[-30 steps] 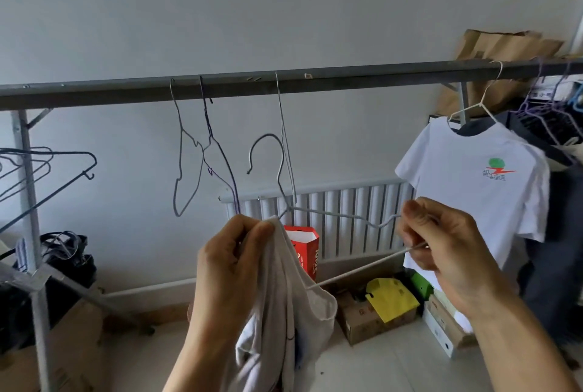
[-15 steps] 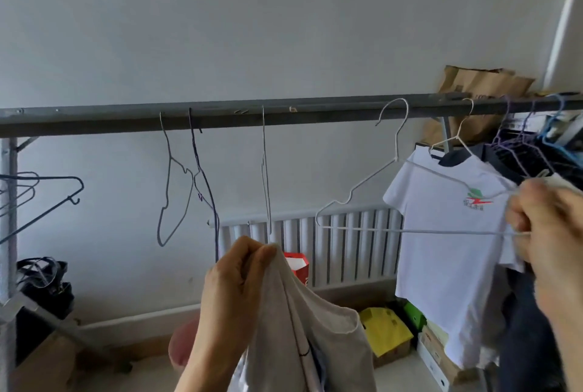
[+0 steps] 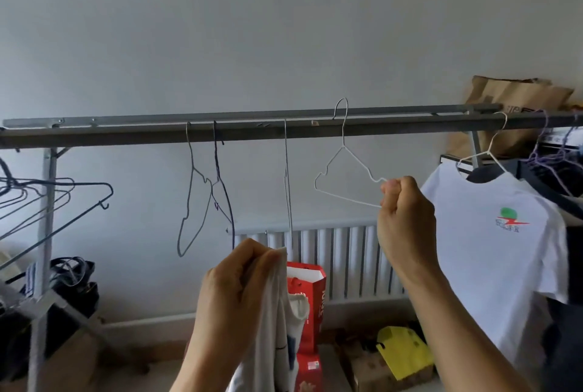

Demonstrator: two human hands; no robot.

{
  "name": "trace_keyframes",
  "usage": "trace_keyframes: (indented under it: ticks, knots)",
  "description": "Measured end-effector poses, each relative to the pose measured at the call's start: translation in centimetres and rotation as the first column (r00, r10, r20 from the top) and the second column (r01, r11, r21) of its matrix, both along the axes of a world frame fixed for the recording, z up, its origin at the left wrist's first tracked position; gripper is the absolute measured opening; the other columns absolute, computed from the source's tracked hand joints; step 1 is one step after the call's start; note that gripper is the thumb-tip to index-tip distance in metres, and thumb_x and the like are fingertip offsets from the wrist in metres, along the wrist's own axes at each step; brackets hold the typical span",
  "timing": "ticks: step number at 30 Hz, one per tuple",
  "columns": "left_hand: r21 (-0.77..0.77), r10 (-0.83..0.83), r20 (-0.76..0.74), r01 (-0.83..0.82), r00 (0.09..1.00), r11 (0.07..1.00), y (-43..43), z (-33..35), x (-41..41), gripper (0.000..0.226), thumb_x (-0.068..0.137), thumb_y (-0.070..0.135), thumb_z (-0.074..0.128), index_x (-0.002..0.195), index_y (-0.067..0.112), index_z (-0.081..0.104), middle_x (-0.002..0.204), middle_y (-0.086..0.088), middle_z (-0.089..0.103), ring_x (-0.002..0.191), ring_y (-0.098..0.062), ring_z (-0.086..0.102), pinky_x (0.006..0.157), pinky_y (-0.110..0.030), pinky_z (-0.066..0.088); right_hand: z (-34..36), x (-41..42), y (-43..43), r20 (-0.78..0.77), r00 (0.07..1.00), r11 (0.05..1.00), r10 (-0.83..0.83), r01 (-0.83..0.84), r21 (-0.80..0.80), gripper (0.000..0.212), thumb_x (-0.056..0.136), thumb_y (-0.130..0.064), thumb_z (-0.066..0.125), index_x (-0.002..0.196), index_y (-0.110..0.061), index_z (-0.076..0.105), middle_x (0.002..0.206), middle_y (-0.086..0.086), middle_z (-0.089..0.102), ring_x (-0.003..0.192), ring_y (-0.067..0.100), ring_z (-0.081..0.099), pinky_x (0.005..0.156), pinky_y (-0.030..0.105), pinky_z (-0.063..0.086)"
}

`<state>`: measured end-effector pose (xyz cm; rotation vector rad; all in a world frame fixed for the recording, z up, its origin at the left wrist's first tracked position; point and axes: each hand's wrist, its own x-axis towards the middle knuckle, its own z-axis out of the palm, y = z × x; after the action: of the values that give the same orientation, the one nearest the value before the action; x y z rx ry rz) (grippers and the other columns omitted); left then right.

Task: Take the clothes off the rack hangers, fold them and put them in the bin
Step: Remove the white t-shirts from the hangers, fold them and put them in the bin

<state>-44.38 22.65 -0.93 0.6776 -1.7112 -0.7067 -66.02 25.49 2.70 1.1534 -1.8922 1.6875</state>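
Observation:
My left hand (image 3: 236, 290) grips a white garment (image 3: 277, 338) that hangs down from my fist at the bottom centre. My right hand (image 3: 403, 211) pinches the right corner of an empty white wire hanger (image 3: 342, 170), whose hook sits over the grey rack bar (image 3: 126, 134). Three more bare wire hangers (image 3: 202, 196) dangle from the bar to the left. A white T-shirt with a green and red logo (image 3: 492, 252) hangs on its own hanger at the right. No bin is in view.
Dark clothes (image 3: 564, 189) and purple hangers crowd the rack's right end. Dark hangers (image 3: 47, 196) stick out from the left post. A radiator (image 3: 347, 259) lines the wall. A red box (image 3: 307, 303), yellow bag (image 3: 400, 350) and cardboard boxes sit on the floor.
My right hand carried the empty hanger up from the garment and hooked it over the bar. My left hand kept hold of the white garment.

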Motion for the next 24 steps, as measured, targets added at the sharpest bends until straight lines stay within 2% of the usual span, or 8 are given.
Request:
trace_keyframes:
  ticks: [6,9,12,13,15,18,21,24]
  knots:
    - [-0.007,-0.042,-0.018,0.041,0.999,0.999,0.1,0.5,0.7,0.021,0.083,0.037,0.062,0.068,0.022,0.065,0.050,0.014,0.050,0.048,-0.003,0.041,0.046,-0.012,0.031,-0.3,0.1,-0.2,-0.012,1.000,0.975,-0.017,0.019,0.221,0.030,0.104,-0.018,0.034,0.105,-0.001,0.058,0.108,0.014,0.065,0.088,0.023,0.057,0.075,0.024,0.040]
    - [-0.007,-0.057,0.002,0.057,0.998,0.998,-0.2,0.4,1.0,0.019,0.081,0.040,0.061,0.072,0.025,0.067,0.057,0.010,0.059,0.053,-0.003,0.048,0.050,-0.015,0.036,-1.9,0.8,0.5,-0.066,0.990,0.916,-0.125,0.141,0.375,0.032,0.103,-0.028,0.034,0.108,-0.004,0.054,0.109,0.016,0.055,0.080,0.027,0.053,0.062,0.026,0.032]
    - [-0.016,-0.077,0.045,0.077,0.996,0.997,-0.3,0.4,1.3,0.015,0.086,0.024,0.067,0.072,0.025,0.071,0.066,0.007,0.067,0.062,-0.006,0.058,0.058,-0.016,0.042,-3.2,3.0,1.8,-0.213,0.962,0.957,-0.173,0.215,0.196,0.030,0.099,-0.032,0.046,0.117,-0.009,0.052,0.108,0.014,0.049,0.063,0.013,0.051,0.047,0.014,0.032]
    - [-0.019,-0.091,0.052,0.092,0.995,0.996,-0.3,0.3,1.3,0.016,0.087,0.020,0.068,0.073,0.025,0.071,0.068,0.009,0.069,0.063,-0.002,0.059,0.059,-0.013,0.043,-3.5,4.0,2.1,-0.269,0.957,0.983,-0.111,0.145,0.111,0.026,0.098,-0.030,0.050,0.115,-0.011,0.055,0.108,0.009,0.050,0.063,0.008,0.049,0.047,0.012,0.036]
    - [-0.029,-0.104,0.057,0.106,0.993,0.994,-0.2,0.5,1.3,0.016,0.087,0.017,0.070,0.073,0.024,0.072,0.069,0.012,0.070,0.066,0.002,0.061,0.061,-0.009,0.043,-3.8,5.8,2.8,-0.253,0.943,0.974,0.217,-0.193,0.117,0.022,0.097,-0.032,0.051,0.109,-0.018,0.062,0.105,-0.007,0.055,0.074,0.002,0.056,0.058,0.014,0.047]
    - [-0.016,-0.158,0.007,0.158,0.987,0.987,0.0,0.8,1.3,0.011,0.084,0.021,0.069,0.075,0.024,0.073,0.070,0.011,0.071,0.067,0.003,0.063,0.062,-0.009,0.045,-3.3,8.1,3.8,0.147,0.705,0.669,0.694,-0.707,0.231,0.020,0.097,-0.031,0.055,0.111,-0.026,0.068,0.101,-0.013,0.068,0.093,-0.001,0.063,0.078,0.015,0.051]
    - [0.015,-0.179,-0.038,0.180,0.983,0.984,-0.1,0.7,1.6,0.010,0.080,0.031,0.068,0.074,0.028,0.075,0.071,0.010,0.072,0.068,0.002,0.065,0.063,-0.011,0.047,-2.9,8.5,4.1,0.340,0.518,0.524,0.785,-0.848,0.080,0.020,0.093,-0.016,0.058,0.109,-0.018,0.071,0.099,-0.004,0.074,0.094,0.006,0.069,0.077,0.017,0.053]
    - [0.006,-0.154,-0.038,0.155,0.987,0.988,-0.4,0.5,2.2,0.010,0.084,0.023,0.069,0.076,0.025,0.075,0.072,0.008,0.073,0.070,0.001,0.065,0.065,-0.012,0.049,-3.1,8.8,3.9,0.362,0.468,0.490,0.806,-0.871,0.033,0.021,0.089,-0.021,0.060,0.102,-0.014,0.073,0.094,0.002,0.075,0.091,0.014,0.071,0.075,0.019,0.053]
